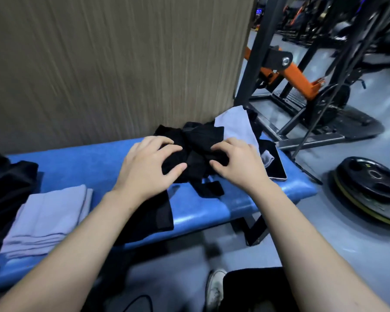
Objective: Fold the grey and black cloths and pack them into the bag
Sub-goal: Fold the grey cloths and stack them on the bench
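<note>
A crumpled black cloth (196, 140) lies in a heap on the blue bench (95, 163). My left hand (146, 165) grips its left side with curled fingers. My right hand (236, 163) pinches its right side. An unfolded grey cloth (234, 124) lies behind the heap, against the wall. A folded grey cloth (47, 217) sits at the bench's front left. A flat black cloth (153, 217) lies under my left forearm. The dark bag (7, 188) is at the far left, partly cut off.
A phone (275, 167) lies on the bench's right end, partly under cloth. A wood-grain wall (110, 64) stands behind the bench. Black weight plates (369, 183) lie on the floor at right, beyond a black and orange gym machine (291, 70). My shoe (214, 287) is below.
</note>
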A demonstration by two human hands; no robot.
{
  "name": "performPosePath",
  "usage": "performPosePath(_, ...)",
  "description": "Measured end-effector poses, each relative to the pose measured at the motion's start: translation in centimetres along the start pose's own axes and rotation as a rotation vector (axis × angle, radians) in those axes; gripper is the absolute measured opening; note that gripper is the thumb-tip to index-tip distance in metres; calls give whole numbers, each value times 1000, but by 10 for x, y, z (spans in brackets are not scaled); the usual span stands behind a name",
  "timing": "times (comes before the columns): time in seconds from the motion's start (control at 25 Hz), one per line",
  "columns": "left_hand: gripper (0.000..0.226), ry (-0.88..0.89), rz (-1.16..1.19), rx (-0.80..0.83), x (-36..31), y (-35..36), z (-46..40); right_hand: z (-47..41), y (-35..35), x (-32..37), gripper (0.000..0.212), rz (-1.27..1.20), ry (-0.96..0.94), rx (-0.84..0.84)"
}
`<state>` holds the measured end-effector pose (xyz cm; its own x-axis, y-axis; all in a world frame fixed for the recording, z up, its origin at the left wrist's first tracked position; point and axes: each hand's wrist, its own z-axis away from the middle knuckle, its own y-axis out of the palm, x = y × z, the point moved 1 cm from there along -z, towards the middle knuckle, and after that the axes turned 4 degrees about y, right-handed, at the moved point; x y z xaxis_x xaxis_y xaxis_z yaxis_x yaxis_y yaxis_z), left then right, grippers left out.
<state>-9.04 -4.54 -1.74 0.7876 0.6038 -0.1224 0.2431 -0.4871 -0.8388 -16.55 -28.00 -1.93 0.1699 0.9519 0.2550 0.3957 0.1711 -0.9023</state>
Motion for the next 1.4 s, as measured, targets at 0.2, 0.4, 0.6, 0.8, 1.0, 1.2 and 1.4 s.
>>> performPosePath(0.2,58,73,16,52,-34,40,-33,11,-1,-56,51,179,72,-73)
performPosePath(0.4,74,97,-1,166,-48,70,-53,12,10,-81,46,209,85,-122)
performPosePath(0.6,76,96,-8,169,-47,74,-55,4,21,-84,31,190,71,-248)
performPosePath(0.8,74,79,9,156,-36,65,-49,-9,30,-75,16,224,82,-324)
performPosePath(1.0,69,57,22,143,-33,54,-47,-17,2,-55,17,166,121,-563)
performPosePath(1.2,69,51,64,172,-48,59,-56,6,-18,-47,20,-67,220,-473)
performPosePath(1.4,75,32,82,209,-68,80,-69,30,-25,-60,28,-365,176,-465)
